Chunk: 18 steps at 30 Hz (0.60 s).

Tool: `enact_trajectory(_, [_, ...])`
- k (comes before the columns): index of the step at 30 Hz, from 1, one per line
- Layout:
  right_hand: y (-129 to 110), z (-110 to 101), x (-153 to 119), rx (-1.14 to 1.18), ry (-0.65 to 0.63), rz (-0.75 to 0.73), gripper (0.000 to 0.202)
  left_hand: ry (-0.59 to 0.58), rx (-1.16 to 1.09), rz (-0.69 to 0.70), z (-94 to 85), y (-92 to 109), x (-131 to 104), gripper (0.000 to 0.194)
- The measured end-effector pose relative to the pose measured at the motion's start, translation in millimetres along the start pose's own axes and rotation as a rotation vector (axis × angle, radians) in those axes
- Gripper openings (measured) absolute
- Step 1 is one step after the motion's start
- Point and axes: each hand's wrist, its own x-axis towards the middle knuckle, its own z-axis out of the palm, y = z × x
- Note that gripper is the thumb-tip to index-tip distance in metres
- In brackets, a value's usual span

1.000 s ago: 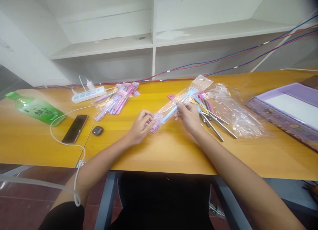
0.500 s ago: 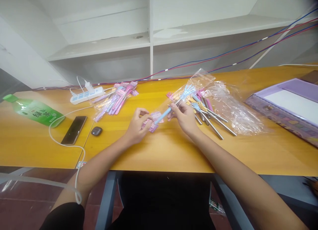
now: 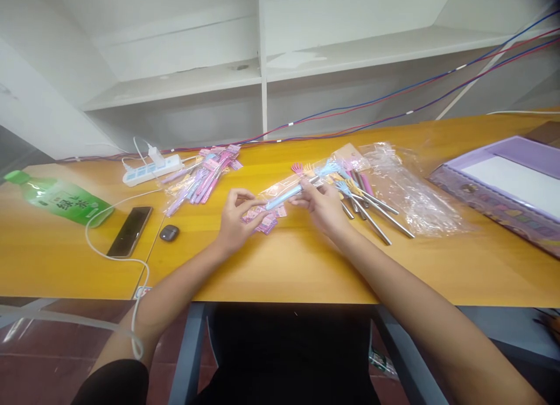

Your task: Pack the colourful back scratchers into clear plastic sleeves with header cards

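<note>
A back scratcher with a light blue handle (image 3: pixel 283 197) and a blue hand-shaped head slants between my hands, inside a clear plastic bag (image 3: pixel 273 189). My left hand (image 3: pixel 236 221) is closed at the handle's lower left end, thumb and fingers pinching there. Around its middle, the fingers of my right hand (image 3: pixel 322 205) are closed. Below the handle lies a small pile of pink and purple cards (image 3: pixel 266 223). Just beyond and beside my right hand are loose back scratchers (image 3: pixel 370 209) with metal rods and blue, yellow and pink heads.
Bagged back scratchers (image 3: pixel 205 174) are heaped at the back left beside a power strip (image 3: pixel 153 170). Further left are a green bottle (image 3: pixel 61 198), a phone (image 3: pixel 130 231) and a black earbud case (image 3: pixel 169 233). Empty clear bags (image 3: pixel 420 201) and a purple box (image 3: pixel 503 189) occupy the right.
The bagged back scratcher has tipped flatter, and the bag's far end has come down. My left hand has shifted slightly left, its fingers now at the handle's end.
</note>
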Motion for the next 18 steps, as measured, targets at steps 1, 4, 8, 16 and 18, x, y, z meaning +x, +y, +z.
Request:
enact_trajectory(1, [0,0,0,0.019,-0.007,0.018,0.05,0.006,0.002,0.015,-0.2,-2,0,0.02])
enact_trajectory(4, [-1,0,1,0.076,-0.041,0.071,0.044,0.026,0.0,0.067,0.8,-8,1,0.018])
enact_trajectory(8, [-3,3,-2,0.111,-0.078,0.114,0.038,0.025,-0.01,0.09,3.1,-12,0,0.018])
enact_trajectory(16, [3,-1,2,0.028,-0.09,0.097,0.042,0.044,0.043,0.083,2.0,-6,-2,0.019])
enact_trajectory(18, [6,-6,9,0.051,0.042,0.039,0.042,0.046,0.054,0.068,2.6,-7,-2,0.016])
